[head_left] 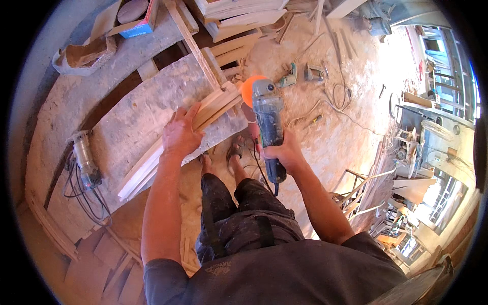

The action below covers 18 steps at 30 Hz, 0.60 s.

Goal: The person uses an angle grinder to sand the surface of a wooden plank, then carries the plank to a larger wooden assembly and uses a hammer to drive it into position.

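My right hand (285, 152) is wrapped round the dark body of an angle grinder (268, 119), its cord hanging from the lower end. The grinder's orange disc (248, 90) is at the far end of a stack of curved wooden pieces (216, 109); whether it touches the wood I cannot tell. My left hand (182, 131) holds the stack against the bench, fingers over the wood and thumb at its side. The pieces lie along the right edge of the dusty grey workbench (140, 109), their near ends sticking out toward me.
A corded power tool (86, 160) lies at the bench's left. Open cardboard boxes (86, 53) sit at the back left, and a long wooden strip (193, 46) crosses the bench. Stacked boards (241, 18) stand beyond. On the dusty floor lie a green tool (288, 75) and loose cords (340, 99).
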Each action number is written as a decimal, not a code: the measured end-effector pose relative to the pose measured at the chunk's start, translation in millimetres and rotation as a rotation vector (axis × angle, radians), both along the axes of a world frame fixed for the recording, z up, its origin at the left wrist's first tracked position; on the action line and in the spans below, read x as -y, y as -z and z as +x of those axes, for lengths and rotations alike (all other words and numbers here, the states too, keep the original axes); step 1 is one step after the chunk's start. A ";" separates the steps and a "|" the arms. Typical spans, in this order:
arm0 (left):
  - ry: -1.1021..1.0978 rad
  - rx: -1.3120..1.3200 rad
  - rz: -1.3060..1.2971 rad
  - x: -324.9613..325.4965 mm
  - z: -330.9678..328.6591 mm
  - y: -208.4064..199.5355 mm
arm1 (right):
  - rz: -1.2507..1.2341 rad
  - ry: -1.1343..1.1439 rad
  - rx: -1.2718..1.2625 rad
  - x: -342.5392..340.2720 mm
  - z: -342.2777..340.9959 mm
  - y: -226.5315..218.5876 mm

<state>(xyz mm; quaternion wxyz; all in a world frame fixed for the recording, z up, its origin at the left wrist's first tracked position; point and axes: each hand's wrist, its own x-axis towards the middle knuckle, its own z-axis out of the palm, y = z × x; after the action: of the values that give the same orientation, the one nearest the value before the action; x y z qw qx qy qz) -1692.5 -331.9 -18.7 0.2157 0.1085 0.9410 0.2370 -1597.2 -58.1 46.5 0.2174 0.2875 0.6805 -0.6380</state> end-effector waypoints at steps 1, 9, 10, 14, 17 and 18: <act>0.033 -0.065 0.012 2.8 -2.8 1.5 | 0.000 0.002 -0.011 -5.7 7.1 8.0; 0.121 -0.166 -0.006 7.7 -1.5 7.4 | 0.023 0.030 -0.072 -14.7 1.3 -7.0; 0.127 -0.137 0.008 7.9 0.3 7.2 | 0.042 0.013 -0.068 -17.3 0.4 -4.6; 0.154 -0.030 0.043 14.0 0.1 5.0 | 0.068 -0.114 -0.063 -23.0 -11.3 -5.0; 0.145 0.034 0.071 18.3 -6.1 5.2 | 0.077 -0.135 -0.091 -20.1 -16.5 5.3; 0.134 0.055 0.082 18.8 -7.3 5.1 | 0.097 -0.153 -0.076 -19.1 -19.8 5.1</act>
<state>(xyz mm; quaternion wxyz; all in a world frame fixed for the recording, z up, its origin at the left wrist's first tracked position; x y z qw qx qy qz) -1699.8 -350.7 -23.7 0.2523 0.1733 0.9148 0.2634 -1617.0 -38.9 41.4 0.2255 0.2202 0.7382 -0.5964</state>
